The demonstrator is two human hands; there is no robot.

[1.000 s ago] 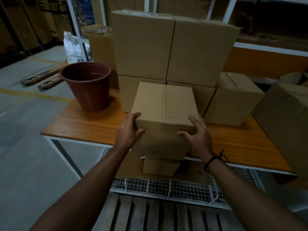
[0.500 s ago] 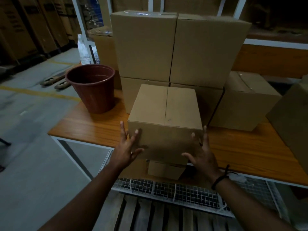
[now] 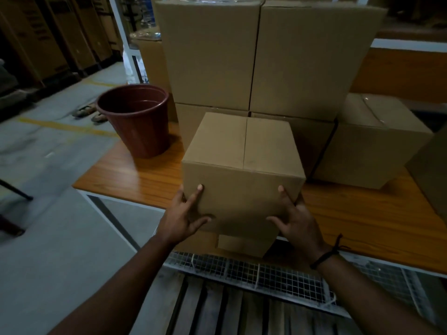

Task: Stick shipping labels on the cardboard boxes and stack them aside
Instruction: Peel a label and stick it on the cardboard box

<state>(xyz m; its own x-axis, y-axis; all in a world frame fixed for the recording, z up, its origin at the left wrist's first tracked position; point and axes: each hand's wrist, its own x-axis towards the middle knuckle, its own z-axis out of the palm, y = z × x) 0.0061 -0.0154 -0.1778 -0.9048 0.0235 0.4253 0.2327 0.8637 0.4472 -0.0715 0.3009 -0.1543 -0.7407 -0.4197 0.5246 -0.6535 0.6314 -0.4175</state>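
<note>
A plain brown cardboard box (image 3: pixel 244 146) with closed top flaps sits at the front edge of the wooden table (image 3: pixel 135 175), its near face hanging past the edge. No label shows on it. My left hand (image 3: pixel 183 216) presses its lower left front corner with spread, straight fingers. On the lower right corner my right hand (image 3: pixel 295 218) lies the same way, with some fingers round the side. Directly behind stands a stack of larger boxes (image 3: pixel 254 56), two high and two wide.
A dark red plastic bucket (image 3: pixel 137 119) stands on the table's left part. Another box (image 3: pixel 370 146) sits to the right, and a bigger one (image 3: pixel 433 170) at the right edge. Below the table are a wire mesh shelf (image 3: pixel 278 279) and a wooden pallet (image 3: pixel 229 310).
Both hands left the box's upper front corners, came off it briefly, and now press its lower front corners. The view has moved closer to the table.
</note>
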